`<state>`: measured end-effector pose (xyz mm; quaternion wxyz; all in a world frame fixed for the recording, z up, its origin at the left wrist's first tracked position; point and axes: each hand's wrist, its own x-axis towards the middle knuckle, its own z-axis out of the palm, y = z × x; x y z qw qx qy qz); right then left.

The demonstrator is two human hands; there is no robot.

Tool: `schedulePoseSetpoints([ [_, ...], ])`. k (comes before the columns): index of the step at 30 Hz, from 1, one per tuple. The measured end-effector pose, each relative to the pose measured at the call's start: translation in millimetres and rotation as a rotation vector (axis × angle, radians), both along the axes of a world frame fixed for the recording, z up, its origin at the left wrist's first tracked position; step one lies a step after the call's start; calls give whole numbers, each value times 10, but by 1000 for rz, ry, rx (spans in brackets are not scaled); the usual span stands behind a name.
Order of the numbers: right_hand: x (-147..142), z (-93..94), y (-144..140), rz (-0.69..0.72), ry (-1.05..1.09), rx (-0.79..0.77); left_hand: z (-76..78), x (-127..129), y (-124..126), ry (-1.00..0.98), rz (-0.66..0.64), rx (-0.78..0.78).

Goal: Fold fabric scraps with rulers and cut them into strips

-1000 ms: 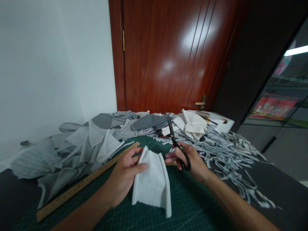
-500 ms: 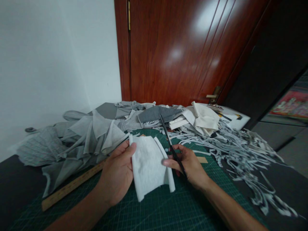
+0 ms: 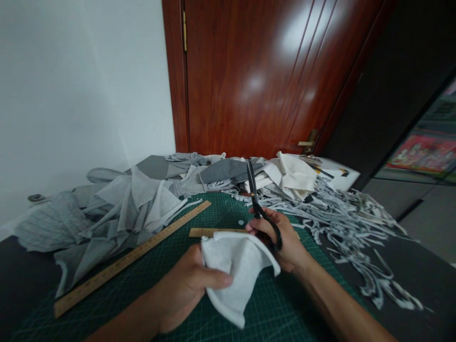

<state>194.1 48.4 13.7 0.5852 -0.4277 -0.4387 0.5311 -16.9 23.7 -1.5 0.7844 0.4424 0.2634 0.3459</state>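
A piece of light grey fabric (image 3: 237, 268) with curled edges hangs from my left hand (image 3: 188, 285), whose thumb lies over its front. My right hand (image 3: 280, 237) is wrapped around the black handles of a pair of scissors (image 3: 254, 190). The blades point up and away from me, slightly parted, and are clear of the fabric. The fabric's right edge curls just below my right hand. Beneath both hands lies a green cutting mat (image 3: 221, 209) with grid lines.
One wooden ruler (image 3: 142, 251) slants across the mat's left side; a shorter wooden strip (image 3: 203, 232) lies behind the fabric. Grey cloth pieces (image 3: 131, 204) are heaped left. Cream cloth (image 3: 297, 175) sits at the back, and thin fabric strips (image 3: 356, 232) pile up right. A wooden door (image 3: 242, 85) stands behind.
My left hand has brought the fabric lower and tilted it. My right fingers have come off its right edge, and the scissors have turned more upright, their blades now parted.
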Motion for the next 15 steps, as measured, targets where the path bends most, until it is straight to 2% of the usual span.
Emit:
schedulePoseSetpoints([
  [3, 2, -14, 62, -20, 12, 13, -33, 1, -51, 71, -90, -43],
  [5, 3, -32, 92, -34, 5, 26, -45, 7, -60, 79, -46, -62],
  [10, 18, -92, 48, -31, -40, 29, 57, 15, 36, -75, 203, -32],
  [15, -42, -174, -55, -36, -49, 3, 175, -30, 123, -220, 545, -45],
])
